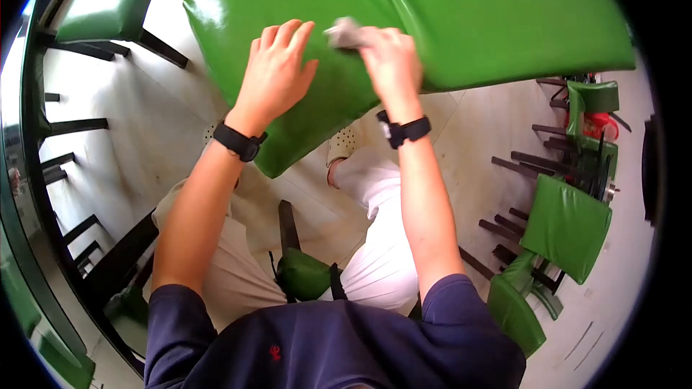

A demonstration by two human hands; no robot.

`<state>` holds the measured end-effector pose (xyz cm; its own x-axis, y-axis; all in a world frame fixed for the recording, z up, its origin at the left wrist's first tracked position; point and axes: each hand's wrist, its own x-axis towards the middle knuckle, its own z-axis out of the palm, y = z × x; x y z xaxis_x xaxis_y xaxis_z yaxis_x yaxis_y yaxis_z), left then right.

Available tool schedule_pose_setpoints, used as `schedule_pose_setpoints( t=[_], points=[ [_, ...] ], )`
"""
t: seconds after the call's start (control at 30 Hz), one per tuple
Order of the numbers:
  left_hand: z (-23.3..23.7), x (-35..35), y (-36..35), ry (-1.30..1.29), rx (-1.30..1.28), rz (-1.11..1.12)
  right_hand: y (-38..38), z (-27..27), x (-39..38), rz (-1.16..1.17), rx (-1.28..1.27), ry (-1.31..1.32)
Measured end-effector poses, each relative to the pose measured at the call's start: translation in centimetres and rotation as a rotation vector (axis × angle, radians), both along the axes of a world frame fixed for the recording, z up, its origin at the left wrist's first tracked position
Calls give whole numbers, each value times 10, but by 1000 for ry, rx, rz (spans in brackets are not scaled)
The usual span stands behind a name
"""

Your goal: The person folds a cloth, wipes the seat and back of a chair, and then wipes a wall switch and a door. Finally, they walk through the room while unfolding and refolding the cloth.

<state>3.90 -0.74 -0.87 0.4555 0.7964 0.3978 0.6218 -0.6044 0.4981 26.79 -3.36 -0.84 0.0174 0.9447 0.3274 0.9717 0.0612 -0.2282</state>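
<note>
The right hand (pixel 393 65) has its fingers closed on a small greyish cloth (pixel 346 34), blurred, which juts out from the fingertips toward the left hand (pixel 277 72). Both hands are over the green padded chair (pixel 317 0), its seam just beyond the cloth grip. The left hand is open, holding nothing, fingers slightly apart; whether it touches the padding, I cannot tell.

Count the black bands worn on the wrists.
2. The left band is around the wrist of the left hand; the right band is around that of the right hand, which holds a greyish cloth.
</note>
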Motion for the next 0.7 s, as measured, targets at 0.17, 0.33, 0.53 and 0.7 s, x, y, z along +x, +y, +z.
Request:
schedule_pose_setpoints(
  t=[0.17, 0.33, 0.53, 0.7],
  points=[
    [-8, -3, -13, 140, -95, -78, -3, -32, 55, -399, 21, -184],
    [-19, -6, -37, 218, -6, -59, 26, -37, 51, -373, -157, -150],
    [-26, -14, -41, 326, 33, 80, 101, -39, -39, 237, -97, -103],
    [-39, -1, -47, 329, 43, 142, 134, -22, -177, 601, -18, -161]
  ],
)
